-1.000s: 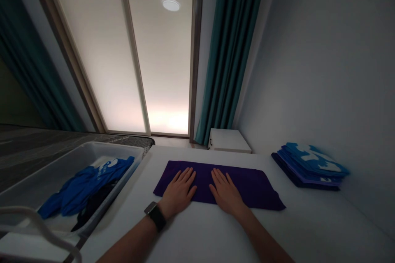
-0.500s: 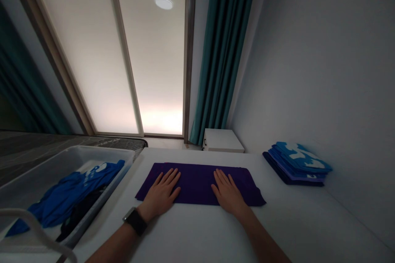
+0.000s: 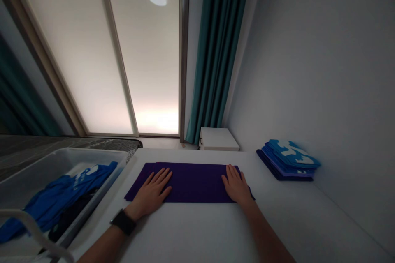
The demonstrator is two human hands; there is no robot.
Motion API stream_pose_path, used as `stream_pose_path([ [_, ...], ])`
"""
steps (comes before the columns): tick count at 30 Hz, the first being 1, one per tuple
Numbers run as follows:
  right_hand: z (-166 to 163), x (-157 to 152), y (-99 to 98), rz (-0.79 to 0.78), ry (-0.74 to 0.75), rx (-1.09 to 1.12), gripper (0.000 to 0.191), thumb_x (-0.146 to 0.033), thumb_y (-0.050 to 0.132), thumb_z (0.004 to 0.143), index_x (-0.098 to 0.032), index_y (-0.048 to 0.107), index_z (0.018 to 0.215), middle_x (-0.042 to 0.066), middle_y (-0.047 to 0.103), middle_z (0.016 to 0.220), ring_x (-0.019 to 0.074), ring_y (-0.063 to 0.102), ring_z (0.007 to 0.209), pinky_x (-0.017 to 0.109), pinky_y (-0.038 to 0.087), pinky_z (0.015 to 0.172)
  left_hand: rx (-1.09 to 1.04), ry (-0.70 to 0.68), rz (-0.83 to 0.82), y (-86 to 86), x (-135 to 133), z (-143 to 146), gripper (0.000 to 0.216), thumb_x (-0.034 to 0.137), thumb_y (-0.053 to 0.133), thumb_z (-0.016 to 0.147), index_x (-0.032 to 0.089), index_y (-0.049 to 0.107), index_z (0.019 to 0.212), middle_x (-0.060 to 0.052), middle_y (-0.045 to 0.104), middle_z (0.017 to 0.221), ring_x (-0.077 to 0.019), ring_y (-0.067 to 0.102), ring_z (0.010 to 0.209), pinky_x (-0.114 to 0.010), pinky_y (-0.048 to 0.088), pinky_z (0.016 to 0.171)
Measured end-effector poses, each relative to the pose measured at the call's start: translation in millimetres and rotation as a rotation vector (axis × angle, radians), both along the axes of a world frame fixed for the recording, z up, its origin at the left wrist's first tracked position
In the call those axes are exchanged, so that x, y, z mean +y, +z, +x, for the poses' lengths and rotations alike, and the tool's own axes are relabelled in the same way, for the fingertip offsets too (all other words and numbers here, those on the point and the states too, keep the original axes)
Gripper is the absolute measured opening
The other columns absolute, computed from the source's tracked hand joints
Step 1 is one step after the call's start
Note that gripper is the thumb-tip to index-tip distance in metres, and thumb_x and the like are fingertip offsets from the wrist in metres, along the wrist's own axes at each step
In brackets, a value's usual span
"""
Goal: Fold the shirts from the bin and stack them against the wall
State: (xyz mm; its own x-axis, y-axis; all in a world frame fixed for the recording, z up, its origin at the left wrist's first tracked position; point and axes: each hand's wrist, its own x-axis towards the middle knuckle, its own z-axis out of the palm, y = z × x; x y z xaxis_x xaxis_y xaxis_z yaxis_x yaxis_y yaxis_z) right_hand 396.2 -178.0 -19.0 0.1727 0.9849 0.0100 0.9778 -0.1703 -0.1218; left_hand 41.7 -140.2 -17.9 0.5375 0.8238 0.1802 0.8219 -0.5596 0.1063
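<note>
A dark purple garment [image 3: 197,183], folded into a long flat strip, lies crosswise on the white table [image 3: 197,230]. Flat on its left part rests my left hand [image 3: 152,191], fingers spread, with a dark watch on the wrist. My right hand [image 3: 236,185] presses on the garment's right end, palm down and fingers stretched out, hiding part of that edge. Neither hand grips anything. What kind of garment it is cannot be made out.
At the right by the wall stands a stack of folded blue and purple clothes [image 3: 288,160]. A clear plastic bin [image 3: 119,162] on the left contains a crumpled blue shirt [image 3: 70,191] and something dark. Beyond the table sits a white cabinet [image 3: 219,139] near a teal curtain [image 3: 217,57].
My right hand has slid right along the garment to its end. The left hand stays on the same part of the cloth. The whole view has shifted slightly.
</note>
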Motion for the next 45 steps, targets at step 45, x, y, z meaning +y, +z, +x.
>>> stream_pose_path([
  [45, 27.9, 66.3, 52.9, -0.155, 0.361, 0.094, 0.033, -0.025, 0.055, 0.082, -0.015, 0.065, 0.113, 0.012, 0.065, 0.112, 0.0260, 0.058, 0.105, 0.038, 0.042, 0.092, 0.151, -0.111, -0.273, 75.5, 89.8, 8.8, 0.029, 0.029, 0.054, 0.084, 0.022, 0.066, 0.109, -0.008, 0.064, 0.111, -0.0245, 0.059, 0.105, -0.035, 0.044, 0.094],
])
